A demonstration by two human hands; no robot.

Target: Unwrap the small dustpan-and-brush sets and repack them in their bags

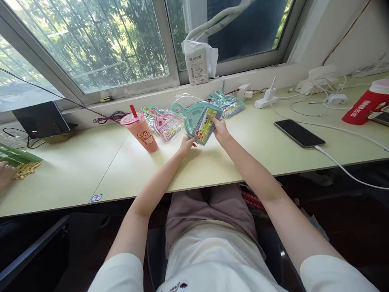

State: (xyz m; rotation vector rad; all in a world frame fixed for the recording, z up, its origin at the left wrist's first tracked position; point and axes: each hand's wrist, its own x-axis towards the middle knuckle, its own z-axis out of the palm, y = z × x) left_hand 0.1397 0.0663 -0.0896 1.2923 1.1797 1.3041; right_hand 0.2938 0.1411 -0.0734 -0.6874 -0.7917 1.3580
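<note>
A teal mini dustpan and brush set [197,119] in clear wrap is held just above the table, tilted, with its handle up to the left and a printed label facing me. My left hand [189,144] grips its lower left edge. My right hand [219,126] is closed on its right side, fingers over the label. Behind it on the left lie a pink wrapped dustpan set [165,123] and several green ones, partly hidden. More teal wrapped sets [227,103] lie behind on the right, by the wall.
A pink drink cup [140,132] with a red straw stands left of my hands. At right lie a charging phone [299,132], a power strip [266,100] and a red container [367,103]. Another person's hand [5,176] is at far left, near small tan pieces [27,169].
</note>
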